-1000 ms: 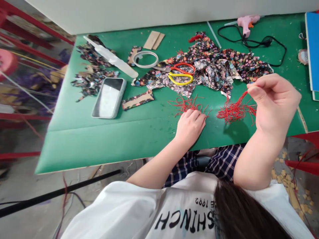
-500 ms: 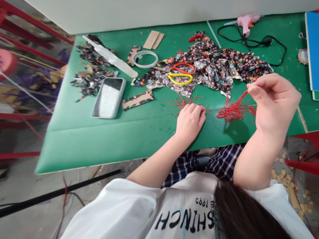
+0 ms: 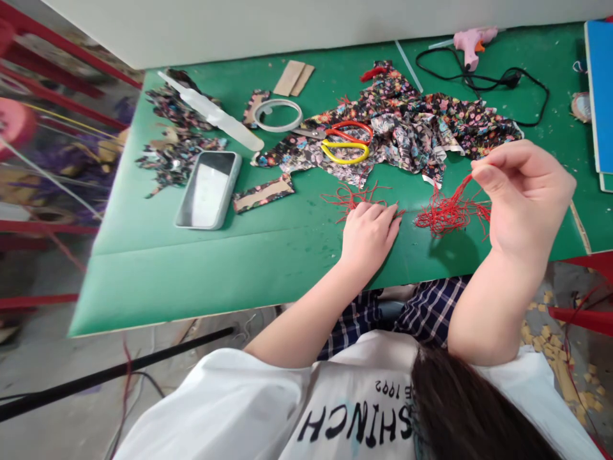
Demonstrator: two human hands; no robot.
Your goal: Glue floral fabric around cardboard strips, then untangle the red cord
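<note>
Raised over the table at the right, my right hand (image 3: 529, 188) pinches the top of a bundle of red thread (image 3: 445, 211) between thumb and fingertips. The tangled strands hang down from the pinch. My left hand (image 3: 368, 235) lies palm down on the green tabletop with its fingers stretched forward. Its fingertips touch a second, looser spread of red threads (image 3: 352, 198). Just beyond sit scissors (image 3: 345, 142) with one red and one yellow handle, on crumpled black floral fabric (image 3: 407, 128).
On the green table (image 3: 191, 275) lie a phone (image 3: 208, 190), a floral strip (image 3: 263, 193), a roll of tape (image 3: 278, 116), fabric scraps (image 3: 167, 156) and cardboard pieces (image 3: 294, 78). A pink glue gun (image 3: 473, 46) with a black cord is at the back. A blue board (image 3: 602, 96) stands right.
My left hand has shifted slightly right, and its fingers have straightened out on the table. My right hand keeps its pinch on the red thread, almost still.
</note>
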